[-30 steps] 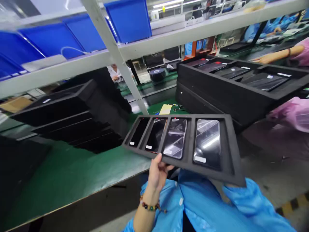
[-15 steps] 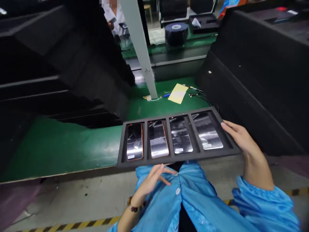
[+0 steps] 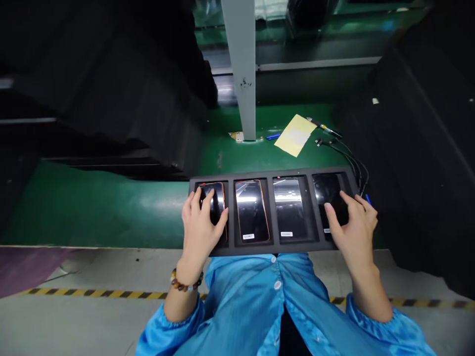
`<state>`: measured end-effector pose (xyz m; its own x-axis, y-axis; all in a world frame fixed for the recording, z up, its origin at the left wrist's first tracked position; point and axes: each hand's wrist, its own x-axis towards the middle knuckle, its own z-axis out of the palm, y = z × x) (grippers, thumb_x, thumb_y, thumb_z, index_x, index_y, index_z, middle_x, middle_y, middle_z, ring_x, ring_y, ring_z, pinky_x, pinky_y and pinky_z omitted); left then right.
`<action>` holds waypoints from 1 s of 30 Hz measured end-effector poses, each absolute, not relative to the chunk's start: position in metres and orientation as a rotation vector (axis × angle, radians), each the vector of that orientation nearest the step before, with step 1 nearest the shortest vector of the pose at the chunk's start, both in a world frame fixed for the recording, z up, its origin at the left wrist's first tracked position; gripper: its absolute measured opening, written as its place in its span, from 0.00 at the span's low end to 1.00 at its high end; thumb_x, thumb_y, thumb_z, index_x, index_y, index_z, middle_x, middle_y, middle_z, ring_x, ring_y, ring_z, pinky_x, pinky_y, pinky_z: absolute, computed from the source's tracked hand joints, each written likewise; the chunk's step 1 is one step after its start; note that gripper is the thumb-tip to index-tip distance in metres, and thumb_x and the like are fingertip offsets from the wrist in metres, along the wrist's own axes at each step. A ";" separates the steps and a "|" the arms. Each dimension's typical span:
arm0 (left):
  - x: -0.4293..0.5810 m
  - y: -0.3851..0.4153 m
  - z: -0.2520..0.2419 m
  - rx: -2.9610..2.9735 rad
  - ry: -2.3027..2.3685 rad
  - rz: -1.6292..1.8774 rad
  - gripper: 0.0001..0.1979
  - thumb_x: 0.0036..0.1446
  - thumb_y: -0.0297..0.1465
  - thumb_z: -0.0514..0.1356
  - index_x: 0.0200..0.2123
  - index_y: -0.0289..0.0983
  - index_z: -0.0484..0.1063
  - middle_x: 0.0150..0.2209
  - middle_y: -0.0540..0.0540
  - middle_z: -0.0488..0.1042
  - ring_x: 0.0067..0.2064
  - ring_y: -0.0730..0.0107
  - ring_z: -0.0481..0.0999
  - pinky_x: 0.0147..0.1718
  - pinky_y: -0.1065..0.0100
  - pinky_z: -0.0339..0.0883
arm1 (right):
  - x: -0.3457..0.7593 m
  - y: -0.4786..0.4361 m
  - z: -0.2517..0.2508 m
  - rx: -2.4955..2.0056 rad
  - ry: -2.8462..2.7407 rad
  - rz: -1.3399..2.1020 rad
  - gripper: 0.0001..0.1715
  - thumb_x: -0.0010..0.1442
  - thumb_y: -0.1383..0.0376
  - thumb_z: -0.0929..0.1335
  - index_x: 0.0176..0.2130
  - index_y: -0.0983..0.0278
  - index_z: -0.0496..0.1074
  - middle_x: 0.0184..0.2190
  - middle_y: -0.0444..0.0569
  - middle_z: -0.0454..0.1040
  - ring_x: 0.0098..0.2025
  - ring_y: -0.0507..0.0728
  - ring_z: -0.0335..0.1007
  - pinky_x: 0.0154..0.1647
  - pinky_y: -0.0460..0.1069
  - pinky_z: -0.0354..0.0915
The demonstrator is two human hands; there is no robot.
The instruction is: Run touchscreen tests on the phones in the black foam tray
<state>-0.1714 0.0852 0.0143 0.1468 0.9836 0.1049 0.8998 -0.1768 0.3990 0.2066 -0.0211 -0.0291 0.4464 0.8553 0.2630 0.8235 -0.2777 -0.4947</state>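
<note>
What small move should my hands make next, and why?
I'd probably have the left hand close gently around the leftmost phone: the hand is spread over that phone, which lies in the black tray, and a firm grip isn't evident.

- The tray (image 3: 260, 248) lies at the near edge of the worktop (image 3: 111, 212).
- Four phones fill its row of compartments: leftmost phone (image 3: 218, 196), second phone (image 3: 252, 212), third phone (image 3: 289, 207), rightmost phone (image 3: 326, 190).
- The left hand (image 3: 198, 227) is over the leftmost phone, the right hand (image 3: 354, 232) over the rightmost.
- Behind the tray lies paper (image 3: 295, 136), a pen (image 3: 327, 129) at its right; cables (image 3: 351, 157) lie nearer.
- Left of the paper stands a post (image 3: 241, 74).
</note>
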 end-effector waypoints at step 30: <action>-0.178 0.064 0.050 1.748 1.785 0.482 0.37 0.71 0.51 0.61 0.77 0.48 0.61 0.79 0.36 0.58 0.81 0.36 0.53 0.71 0.37 0.64 | 0.200 -0.022 -0.005 -2.188 -1.181 0.390 0.45 0.68 0.41 0.71 0.74 0.59 0.65 0.66 0.64 0.75 0.67 0.75 0.73 0.66 0.73 0.71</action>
